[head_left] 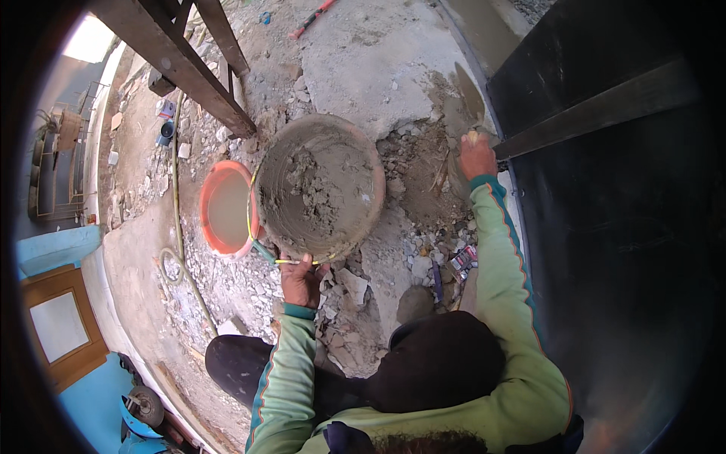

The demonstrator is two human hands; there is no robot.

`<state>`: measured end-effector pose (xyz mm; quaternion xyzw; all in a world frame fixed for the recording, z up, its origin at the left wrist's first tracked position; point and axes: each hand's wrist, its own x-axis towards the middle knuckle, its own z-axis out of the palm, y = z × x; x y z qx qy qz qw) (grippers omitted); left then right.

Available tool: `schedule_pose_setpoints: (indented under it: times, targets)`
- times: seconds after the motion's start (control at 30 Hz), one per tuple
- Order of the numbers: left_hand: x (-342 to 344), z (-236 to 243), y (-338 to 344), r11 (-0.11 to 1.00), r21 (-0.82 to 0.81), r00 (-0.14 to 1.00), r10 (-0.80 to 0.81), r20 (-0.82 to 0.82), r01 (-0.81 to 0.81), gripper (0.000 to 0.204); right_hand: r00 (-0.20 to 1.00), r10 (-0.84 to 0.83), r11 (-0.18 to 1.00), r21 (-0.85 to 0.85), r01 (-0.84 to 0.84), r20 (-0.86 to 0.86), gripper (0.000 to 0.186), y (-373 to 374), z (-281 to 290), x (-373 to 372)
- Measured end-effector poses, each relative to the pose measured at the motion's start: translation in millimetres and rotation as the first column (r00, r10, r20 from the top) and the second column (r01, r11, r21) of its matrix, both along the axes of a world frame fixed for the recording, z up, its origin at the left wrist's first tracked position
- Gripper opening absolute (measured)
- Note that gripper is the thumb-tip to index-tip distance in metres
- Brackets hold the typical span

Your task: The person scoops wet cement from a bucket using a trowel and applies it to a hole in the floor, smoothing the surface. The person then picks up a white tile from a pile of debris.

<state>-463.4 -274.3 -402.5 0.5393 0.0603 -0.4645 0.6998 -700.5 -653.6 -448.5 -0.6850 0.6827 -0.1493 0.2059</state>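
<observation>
A round basin (362, 163) of wet grey mortar (321, 189) stands in the middle on rubble. My left hand (301, 284) is closed on its near rim, beside a yellow-and-green handle lying along the edge. Out to the right, next to the dark panel, my right hand (479, 157) is closed around what looks like a trowel with a tan handle (474, 138); its blade is hard to make out. Below that hand lies loose brown soil (423, 193). An orange bucket (204, 203) of cloudy water touches the basin's left side.
A dark panel (605, 227) with a crossbar walls off the right. Wooden legs (193, 68) rise at the upper left. A hose (176, 189) runs along the left. A red-handled tool (311, 19) lies far ahead. Broken stones (352, 287) and a small printed pack (463, 259) lie nearer.
</observation>
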Motion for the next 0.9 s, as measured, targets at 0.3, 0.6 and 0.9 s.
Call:
schedule_pose_setpoints:
  times: [0.3, 0.6, 0.9]
  targets:
    - [-4, -1, -5, 0.999, 0.012, 0.999, -0.033, 0.0, 0.033, 0.065, 1.0, 0.002, 1.0, -0.029, -0.002, -0.009, 0.041, -2, -7, -17]
    - [-5, 1, -8, 1.0, 0.015, 1.0, 0.004, -0.023, -0.004, 0.074, 1.0, 0.006, 1.0, -0.01, -0.006, 0.021, 0.043, 4, 3, -10]
    - [-3, 5, -4, 0.999, 0.017, 1.0, 0.031, 0.001, -0.031, 0.067, 0.938, 0.078, 0.911, -0.406, 0.07, 0.338, 0.053, 29, 25, -2]
